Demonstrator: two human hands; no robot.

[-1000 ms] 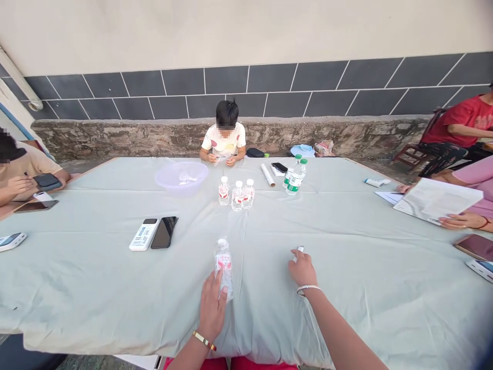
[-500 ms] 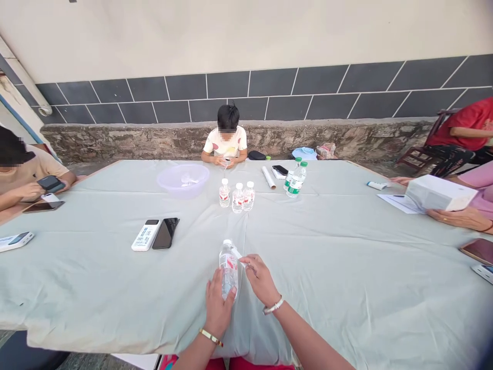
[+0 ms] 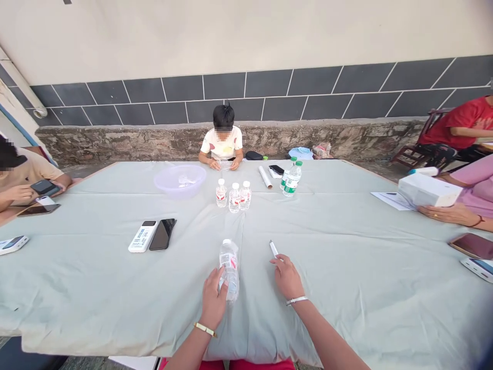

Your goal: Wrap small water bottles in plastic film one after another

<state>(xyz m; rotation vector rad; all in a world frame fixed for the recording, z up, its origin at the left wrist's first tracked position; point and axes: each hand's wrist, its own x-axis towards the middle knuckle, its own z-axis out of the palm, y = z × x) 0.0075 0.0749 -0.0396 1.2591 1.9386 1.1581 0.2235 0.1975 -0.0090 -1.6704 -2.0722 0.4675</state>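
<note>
A clear plastic bottle (image 3: pixel 230 272) with a white cap and a red-and-white label is at the near middle of the table, its cap end away from me. Whether it stands or lies I cannot tell. Against its left side rests my left hand (image 3: pixel 214 294), thumb and fingers apart and not wrapped round it. My right hand (image 3: pixel 288 277) is to the right, apart from the bottle, closed on a slim white pen-like tool (image 3: pixel 273 248) with a dark tip pointing away from me. Its exact kind is not clear.
Three small water bottles (image 3: pixel 234 198) stand ahead, near a purple basin (image 3: pixel 180 181). Two green-capped bottles (image 3: pixel 292 181) and a paper roll (image 3: pixel 265 177) are farther right. A white power bank (image 3: pixel 142 237) and phone (image 3: pixel 163 235) lie left. Other people sit around the table.
My right hand has moved right, away from the bottle, taking the white pen-like tool with it. My left hand has slid slightly left and loosened from the bottle.
</note>
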